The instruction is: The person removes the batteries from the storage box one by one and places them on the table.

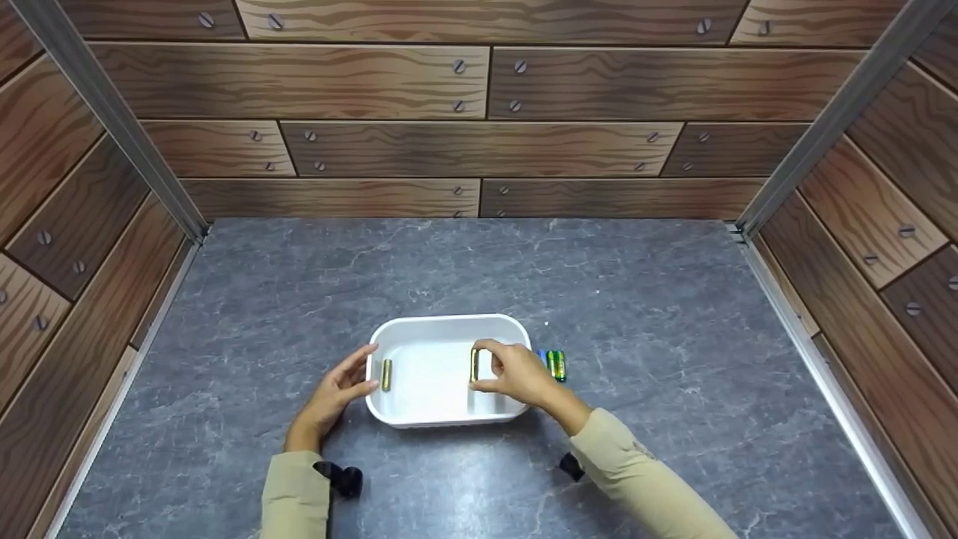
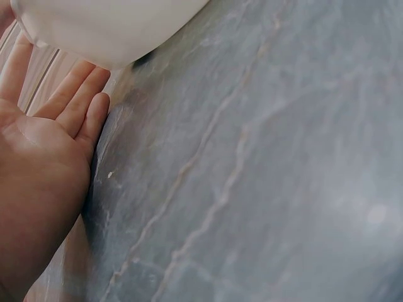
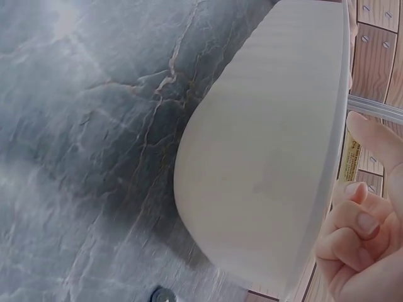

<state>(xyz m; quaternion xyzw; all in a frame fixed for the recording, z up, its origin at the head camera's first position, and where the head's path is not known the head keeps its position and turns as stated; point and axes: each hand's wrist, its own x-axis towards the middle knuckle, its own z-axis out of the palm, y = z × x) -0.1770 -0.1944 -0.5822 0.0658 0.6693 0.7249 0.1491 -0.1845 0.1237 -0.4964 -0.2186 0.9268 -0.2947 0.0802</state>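
A white plastic tub (image 1: 426, 416) stands on the grey table with one gold battery (image 1: 386, 375) lying inside by its left wall. My left hand (image 1: 340, 385) is at the tub's left end, fingertips and thumb at the rim. In the left wrist view its fingers (image 2: 79, 97) stretch out fairly straight against the tub's outer wall (image 2: 107, 31). Between thumb and fingertips, my right hand (image 1: 516, 372) pinches a second gold battery (image 1: 474, 366) above the right part of the tub. The right wrist view shows that battery (image 3: 350, 157) partly hidden behind the rim.
Several batteries, including green-and-gold ones (image 1: 557, 365) and a blue one (image 1: 542, 355), are beside the tub's right end, partly behind the right hand. Wood-patterned walls (image 1: 479, 150) enclose the table at the back and sides. Black wrist devices (image 1: 346, 480) hang by both sleeves.
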